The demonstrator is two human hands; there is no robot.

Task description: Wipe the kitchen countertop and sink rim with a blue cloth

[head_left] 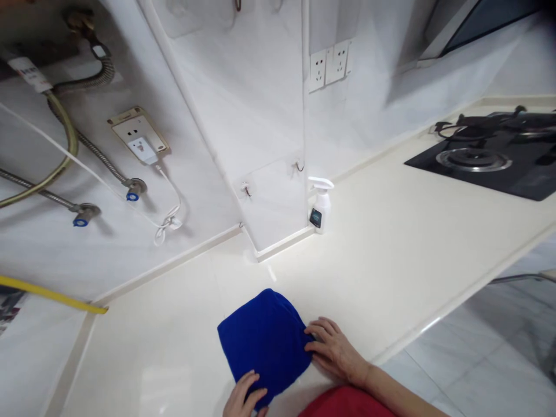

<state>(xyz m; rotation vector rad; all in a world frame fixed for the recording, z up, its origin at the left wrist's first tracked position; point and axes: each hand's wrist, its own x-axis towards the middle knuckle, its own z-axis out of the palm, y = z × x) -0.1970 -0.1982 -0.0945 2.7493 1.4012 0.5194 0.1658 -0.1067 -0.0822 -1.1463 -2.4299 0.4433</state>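
Observation:
A blue cloth (267,339) lies on the pale countertop, spread mostly flat with a rounded fold toward its right side. My right hand (336,350) is closed on its right edge, with fingers bent over the fabric and the thumb mostly hidden. At the near-left edge of the cloth, my left hand (245,397) has its fingers curled on the fabric; the bottom of the picture cuts this hand off. A white spray bottle (320,208) with a dark label stands upright beyond the cloth, against the wall corner.
A black gas stove (490,156) is set into the countertop (382,243) at the right. Water valves (134,190) and a plugged-in socket (141,139) are on the left wall. A yellow pipe (52,294) enters at the left. The counter's front edge drops to a tiled floor.

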